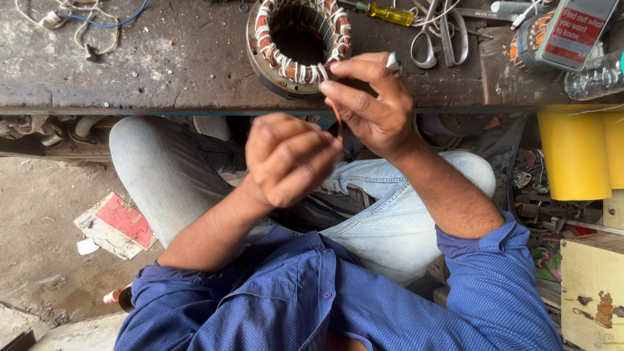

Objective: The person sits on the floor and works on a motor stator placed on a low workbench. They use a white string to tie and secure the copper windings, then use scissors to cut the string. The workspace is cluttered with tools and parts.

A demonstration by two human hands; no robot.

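The worn, dark grey metal worktop (162, 65) runs across just beyond both my hands, its front edge over my knees, so the work sits within easy reach while I sit cross-legged below it. At that edge, touching the fingertips of my right hand (370, 104), lies the round steel motor stator wound with copper coils and red-and-white insulation sleeves (299, 42). It lies flat with its bore facing up, which leaves the windings open to my fingers.

Further out, to the right of my right hand, a tall yellow plastic cylinder (575, 156) stands below the worktop, well apart from the job. Up on the worktop past that hand rest a pair of steel scissors (439, 36) and a yellow-handled screwdriver (389, 13), parked near enough to grab without shifting my seat. Far off past my left hand (286, 159), a tangle of white and blue wire (84, 23) is pushed out of the way.

My right hand is pinched shut, thumb against forefinger, on the thin copper wire (337, 120) where it leaves the stator. My left hand is curled into a closed fist nearer my body; the wire runs down toward it, and I judge it holds the lower end taut, though the grip itself is hidden. On my right ring finger sits a small silver ring with a green stone (394, 62).
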